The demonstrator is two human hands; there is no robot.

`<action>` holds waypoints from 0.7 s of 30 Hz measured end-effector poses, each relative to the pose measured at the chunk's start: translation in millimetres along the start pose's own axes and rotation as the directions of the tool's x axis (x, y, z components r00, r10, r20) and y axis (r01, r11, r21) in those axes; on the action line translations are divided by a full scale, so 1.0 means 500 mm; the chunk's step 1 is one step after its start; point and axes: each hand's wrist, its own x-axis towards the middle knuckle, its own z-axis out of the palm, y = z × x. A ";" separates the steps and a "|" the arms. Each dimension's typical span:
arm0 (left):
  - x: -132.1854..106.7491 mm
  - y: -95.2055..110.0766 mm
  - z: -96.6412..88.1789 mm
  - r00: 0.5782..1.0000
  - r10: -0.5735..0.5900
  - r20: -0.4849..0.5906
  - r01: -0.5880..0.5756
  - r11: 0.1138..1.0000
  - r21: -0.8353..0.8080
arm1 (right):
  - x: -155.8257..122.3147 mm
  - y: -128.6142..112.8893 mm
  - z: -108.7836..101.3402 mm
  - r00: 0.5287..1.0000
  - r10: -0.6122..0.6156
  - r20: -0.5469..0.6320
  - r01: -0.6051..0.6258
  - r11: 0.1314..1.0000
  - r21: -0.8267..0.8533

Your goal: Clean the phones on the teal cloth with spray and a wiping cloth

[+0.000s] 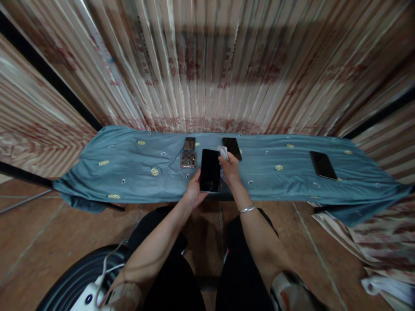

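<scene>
The dark phone (210, 170) is resting in your left hand (193, 192), dark face up, close to the near edge of the blue cloth (81, 168). It is likely feeling light, stiff and slippery, with glass that could crack, so its side edges are probably offering the safest hold. Your left fingers are grasping its lower left part; your right hand (231, 168) is pinching a white wipe (223, 151) at its upper right corner. A second phone (235, 147) is lying just behind that hand, and two blurred objects (188, 159) are lying just left. The cloth's near edge is running below your hands, with tiled floor (42, 224) beyond. Broader stretches of cloth are spreading leftward and toward a third phone (322, 165) at right.
</scene>
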 end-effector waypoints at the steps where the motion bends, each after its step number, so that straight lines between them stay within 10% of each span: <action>1: -0.004 0.001 0.004 1.000 -0.021 0.017 0.021 1.000 0.003 | -0.001 0.003 -0.001 0.999 -0.040 0.005 0.040 0.998 -0.042; 9: 0.030 -0.013 -0.003 0.998 0.048 -0.031 -0.048 0.999 -0.010 | -0.041 0.029 0.015 0.871 -0.358 0.337 0.482 0.762 -0.433; 21: 0.048 -0.009 -0.023 0.949 0.309 0.063 -0.314 0.944 0.104 | -0.121 0.000 0.034 0.718 -0.330 0.612 0.650 0.633 -0.421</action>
